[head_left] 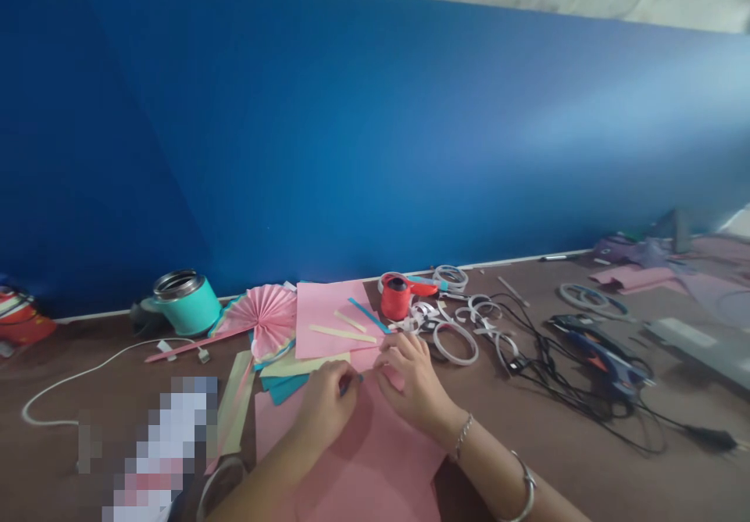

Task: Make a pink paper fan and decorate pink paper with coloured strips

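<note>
Over the pink paper sheets [375,452], my left hand [328,401] is closed, with a small blue piece, which looks like paper, showing at its fingertips. Close by on the right, my right hand [413,385] has its fingers bent together in a pinch; whatever they hold is too small to make out. Just beyond the hands, yellow strips [343,334] and a blue paper strip [369,316] lie on a pink sheet. A pleated pink paper fan [269,319] lies to the left, above yellow and teal sheets [287,387].
A turquoise mug [187,303] and a white cable [70,358] are at left. Behind my right hand are a red tape dispenser [397,298] and several white paper rings [455,342]. A blue glue gun [609,362] with black cords lies right. A blue panel [375,139] borders the back.
</note>
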`<state>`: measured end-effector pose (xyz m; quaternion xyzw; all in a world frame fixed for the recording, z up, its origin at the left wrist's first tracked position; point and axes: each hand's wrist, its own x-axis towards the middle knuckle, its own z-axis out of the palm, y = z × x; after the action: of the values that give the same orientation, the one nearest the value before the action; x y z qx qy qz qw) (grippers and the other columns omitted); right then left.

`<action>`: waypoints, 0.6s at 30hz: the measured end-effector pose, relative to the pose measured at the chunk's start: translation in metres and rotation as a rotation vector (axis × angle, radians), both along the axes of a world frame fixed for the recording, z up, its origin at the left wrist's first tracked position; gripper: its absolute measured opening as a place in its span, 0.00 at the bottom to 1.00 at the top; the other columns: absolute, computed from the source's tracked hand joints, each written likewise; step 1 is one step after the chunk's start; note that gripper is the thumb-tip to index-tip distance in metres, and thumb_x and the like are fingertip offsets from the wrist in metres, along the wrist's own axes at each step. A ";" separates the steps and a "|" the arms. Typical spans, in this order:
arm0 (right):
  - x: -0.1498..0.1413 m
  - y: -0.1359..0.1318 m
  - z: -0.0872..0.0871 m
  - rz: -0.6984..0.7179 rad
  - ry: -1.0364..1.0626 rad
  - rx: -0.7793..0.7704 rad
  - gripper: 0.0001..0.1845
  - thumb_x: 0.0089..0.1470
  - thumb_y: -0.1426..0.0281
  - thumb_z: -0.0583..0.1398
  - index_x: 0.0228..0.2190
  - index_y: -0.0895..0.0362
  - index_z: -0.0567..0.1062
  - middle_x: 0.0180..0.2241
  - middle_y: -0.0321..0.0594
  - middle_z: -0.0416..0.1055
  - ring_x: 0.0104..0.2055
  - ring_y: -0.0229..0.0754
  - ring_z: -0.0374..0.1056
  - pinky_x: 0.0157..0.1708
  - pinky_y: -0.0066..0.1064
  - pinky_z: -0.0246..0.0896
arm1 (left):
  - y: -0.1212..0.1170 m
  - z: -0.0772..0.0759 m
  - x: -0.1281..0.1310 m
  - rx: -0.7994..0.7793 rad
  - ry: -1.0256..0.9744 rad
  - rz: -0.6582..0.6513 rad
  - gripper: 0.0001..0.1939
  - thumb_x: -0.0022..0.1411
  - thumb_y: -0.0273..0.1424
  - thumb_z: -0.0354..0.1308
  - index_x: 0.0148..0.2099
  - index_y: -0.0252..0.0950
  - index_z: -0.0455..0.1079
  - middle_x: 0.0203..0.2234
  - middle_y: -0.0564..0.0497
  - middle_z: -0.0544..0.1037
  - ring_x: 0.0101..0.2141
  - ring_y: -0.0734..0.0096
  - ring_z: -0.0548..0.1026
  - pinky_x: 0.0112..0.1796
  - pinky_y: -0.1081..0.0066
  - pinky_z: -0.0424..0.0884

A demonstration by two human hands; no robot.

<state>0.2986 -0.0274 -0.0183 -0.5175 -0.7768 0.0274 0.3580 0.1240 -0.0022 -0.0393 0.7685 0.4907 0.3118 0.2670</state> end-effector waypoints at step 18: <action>-0.017 -0.004 -0.005 -0.030 0.109 -0.126 0.03 0.53 0.74 0.59 0.29 0.55 0.73 0.30 0.35 0.75 0.35 0.41 0.66 0.37 0.32 0.48 | -0.013 0.011 0.005 0.157 -0.029 -0.028 0.07 0.58 0.24 0.51 0.30 0.37 0.68 0.27 0.51 0.73 0.33 0.65 0.70 0.36 0.68 0.63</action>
<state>0.2817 -0.0315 -0.0235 -0.5481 -0.7452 0.0990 0.3666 0.1291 -0.0150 -0.0281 0.7894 0.4500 0.3566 0.2172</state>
